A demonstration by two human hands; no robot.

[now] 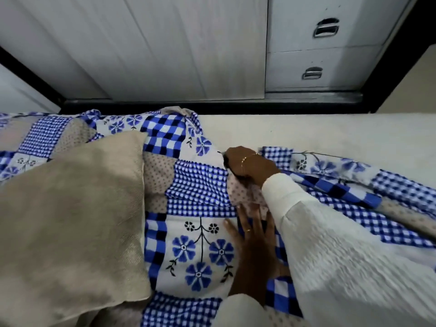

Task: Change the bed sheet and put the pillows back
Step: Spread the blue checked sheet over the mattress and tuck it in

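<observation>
Beige pillow [70, 220] lies on patchwork sheet [195, 185] beside both hands [254, 244].

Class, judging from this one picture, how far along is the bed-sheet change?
Done: bare mattress shows at far right. In hand: right hand grips the patchwork sheet; left hand presses it flat. Left: sheet mostly covers the bed; the beige pillow lies on it.

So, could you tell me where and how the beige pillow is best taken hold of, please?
Probably by its near right corner, coming in from the right. That corner of the beige pillow lies free over the patchwork sheet, closest to the flat left hand; the right hand is gripping sheet.
</observation>
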